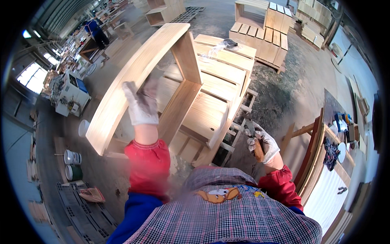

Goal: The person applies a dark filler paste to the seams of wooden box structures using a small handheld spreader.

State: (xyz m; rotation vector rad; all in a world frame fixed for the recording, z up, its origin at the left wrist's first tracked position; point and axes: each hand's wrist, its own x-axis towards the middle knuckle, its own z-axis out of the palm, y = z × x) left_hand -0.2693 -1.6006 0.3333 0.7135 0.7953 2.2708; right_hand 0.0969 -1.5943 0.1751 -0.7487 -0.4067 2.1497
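Observation:
A pale wooden box frame (122,87), open through the middle, is tilted up on the left. My left hand (142,103), in a white glove and smeared by motion, grips the edge of its long board, thumb on the outer face and fingers toward the inside. Behind and right of the frame lie slatted wooden boxes (219,73) on a pallet (233,138). Low on the right, my right hand (267,144), also gloved, is closed around a putty knife (258,151) with a brown wooden handle. Its grey blade points away from me, apart from the wood.
Crumpled clear plastic (217,49) lies on the slatted boxes. More wooden boxes (260,42) are stacked at the far right. A workbench (325,195) with tools stands at right. Buckets (73,157) and a dark slatted pallet (81,203) are at left. A person (95,32) stands far left.

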